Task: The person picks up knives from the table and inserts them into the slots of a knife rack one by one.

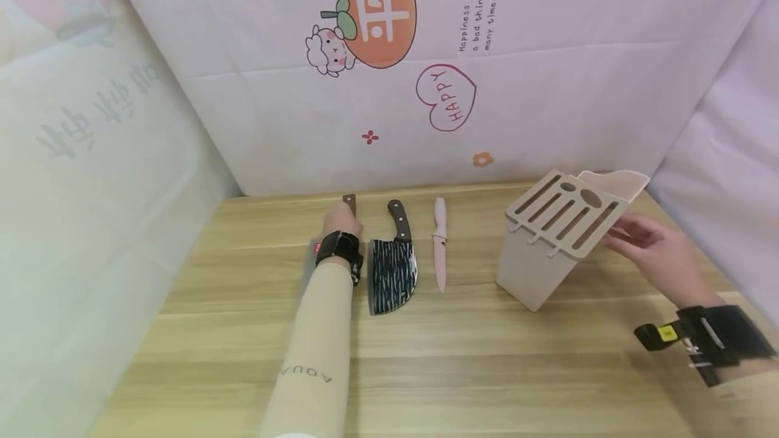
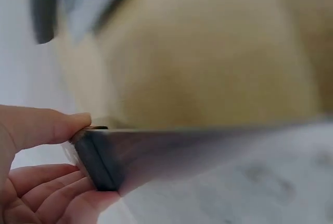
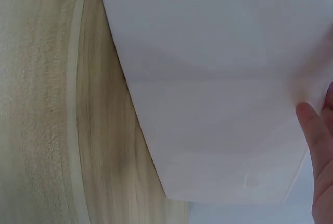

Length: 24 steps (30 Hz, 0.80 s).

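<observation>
My left hand (image 1: 343,220) grips the brown riveted handle of a kitchen knife (image 1: 309,268) with a broad grey blade, at the left of the row. My forearm covers part of that blade. Blurred and nearly edge-on, the same knife (image 2: 182,148) runs rightward from thumb and fingers in the left wrist view. A cream knife holder (image 1: 526,269) with a slotted top stands tilted at the right. Beside its right side is my right hand (image 1: 660,255), fingers extended at the holder. In the right wrist view, a fingertip rests at the pale wall (image 3: 218,114).
A cleaver (image 1: 392,276) with a black-patterned blade and dark handle lies just right of the left hand. Further right lies a pink knife (image 1: 440,249). The wooden tabletop (image 1: 462,370) ends at a printed white cloth (image 1: 274,127) behind, with more cloth at both sides.
</observation>
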Tool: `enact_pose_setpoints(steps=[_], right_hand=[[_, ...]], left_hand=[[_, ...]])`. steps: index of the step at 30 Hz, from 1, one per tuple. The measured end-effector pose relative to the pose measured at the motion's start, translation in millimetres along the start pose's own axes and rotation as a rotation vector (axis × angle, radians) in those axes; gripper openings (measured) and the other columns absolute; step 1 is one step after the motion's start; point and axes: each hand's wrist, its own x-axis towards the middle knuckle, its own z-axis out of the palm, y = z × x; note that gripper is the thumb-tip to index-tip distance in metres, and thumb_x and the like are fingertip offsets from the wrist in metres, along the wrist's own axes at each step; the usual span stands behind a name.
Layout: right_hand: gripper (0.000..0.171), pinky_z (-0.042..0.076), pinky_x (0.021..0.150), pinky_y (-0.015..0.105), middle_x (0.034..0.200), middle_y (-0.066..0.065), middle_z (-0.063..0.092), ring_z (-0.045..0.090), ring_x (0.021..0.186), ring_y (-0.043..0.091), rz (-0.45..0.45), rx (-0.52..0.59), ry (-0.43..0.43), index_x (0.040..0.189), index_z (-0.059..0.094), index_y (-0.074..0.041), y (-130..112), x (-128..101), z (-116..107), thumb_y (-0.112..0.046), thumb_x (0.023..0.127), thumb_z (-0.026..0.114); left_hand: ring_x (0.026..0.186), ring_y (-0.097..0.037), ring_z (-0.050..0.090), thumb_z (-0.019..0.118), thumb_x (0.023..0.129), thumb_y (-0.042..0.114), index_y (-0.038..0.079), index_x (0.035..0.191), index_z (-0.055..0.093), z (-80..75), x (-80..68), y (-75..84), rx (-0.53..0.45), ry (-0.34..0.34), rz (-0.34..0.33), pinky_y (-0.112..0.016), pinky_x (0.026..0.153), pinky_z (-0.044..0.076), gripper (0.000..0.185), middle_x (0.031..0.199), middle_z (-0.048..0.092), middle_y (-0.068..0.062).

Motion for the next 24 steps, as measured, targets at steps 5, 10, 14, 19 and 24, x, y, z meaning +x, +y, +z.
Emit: enact_pose_setpoints(steps=[5,10,14,19,24], right_hand=[[0.047,0.048,0.072,0.003,0.102,-0.036,0.065,0.062,0.086,-0.017,-0.037,0.030,0.017,0.110,0.073,-0.029,3,2,8,0.012,0.087,0.074],[0.051,0.048,0.071,0.003,0.101,-0.035,0.066,0.063,0.084,-0.017,-0.062,0.046,0.039,0.107,0.074,-0.029,3,3,13,0.017,0.085,0.073],[0.052,0.048,0.071,0.002,0.098,-0.035,0.067,0.063,0.082,-0.017,-0.049,0.040,0.046,0.105,0.073,-0.033,2,2,15,0.015,0.086,0.074],[0.051,0.048,0.070,0.002,0.096,-0.034,0.067,0.063,0.081,-0.016,-0.028,0.047,0.060,0.105,0.073,-0.033,1,1,17,0.014,0.086,0.074],[0.048,0.048,0.070,0.002,0.094,-0.035,0.067,0.063,0.080,-0.017,0.000,0.044,0.109,0.104,0.073,-0.034,-2,-2,20,0.011,0.087,0.075]], left_hand=[[0.088,-0.035,0.069,0.066,0.091,0.007,-0.006,0.099,0.070,-25.2,-0.7,-1.6,-0.057,0.015,0.036,-0.045,0.077,0.058,0.015,0.096,0.072,-0.020],[0.080,-0.033,0.067,0.066,0.088,0.004,-0.006,0.099,0.070,-71.2,-10.5,9.8,-0.178,0.053,0.106,-0.042,0.068,0.057,0.015,0.093,0.072,-0.020],[0.078,-0.031,0.071,0.069,0.093,0.007,-0.008,0.108,0.073,-113.9,-26.7,20.7,-0.285,0.075,0.207,-0.038,0.067,0.059,0.021,0.099,0.075,-0.022],[0.099,-0.029,0.074,0.074,0.094,0.006,-0.007,0.130,0.065,-157.7,-51.7,32.0,-0.424,0.131,0.367,-0.032,0.078,0.062,0.040,0.120,0.070,-0.023],[0.114,-0.026,0.069,0.079,0.089,0.001,-0.005,0.136,0.060,-184.7,-83.9,49.3,-0.675,0.163,0.533,-0.026,0.088,0.058,0.052,0.127,0.066,-0.022]])
